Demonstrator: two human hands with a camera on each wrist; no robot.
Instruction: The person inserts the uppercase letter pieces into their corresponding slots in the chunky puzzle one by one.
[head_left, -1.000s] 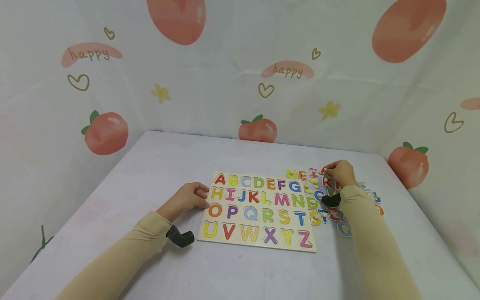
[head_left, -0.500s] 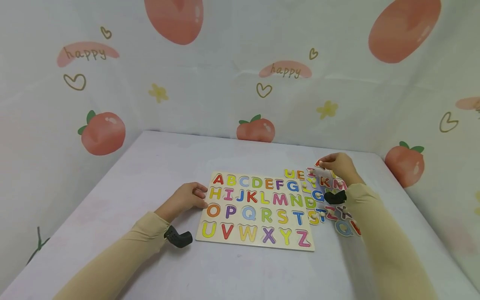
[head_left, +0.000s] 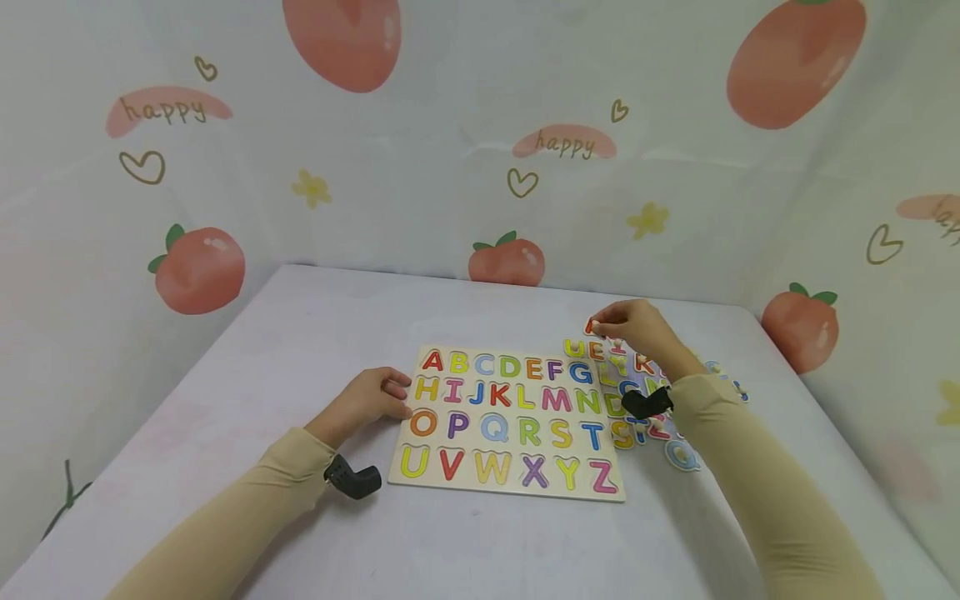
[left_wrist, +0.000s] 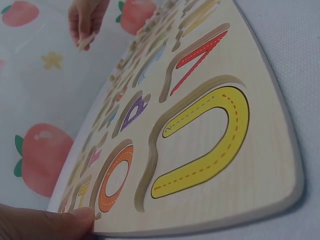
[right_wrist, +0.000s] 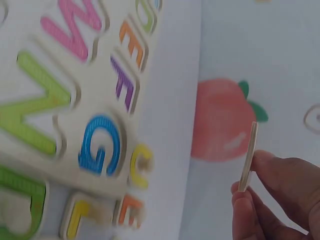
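A wooden alphabet puzzle board, with recessed coloured letters, lies flat on the table. My left hand rests at its left edge, fingers loosely bent. In the left wrist view the thumb touches the board's rim near the orange O; the other fingers are hidden. Above the far right corner of the board, my right hand pinches a red letter piece, which looks like an A. Edge-on in the right wrist view, this thin piece is between thumb and fingertips, apart from the board.
Loose knobbed letter pieces lie right of the board, among them a yellow U, an orange E and a light blue Q. My right forearm covers some of them. A patterned cloth wall stands behind the table.
My right hand has lifted the red letter piece from the loose pieces and carried it left, towards the board. My left hand stays at the board's edge.
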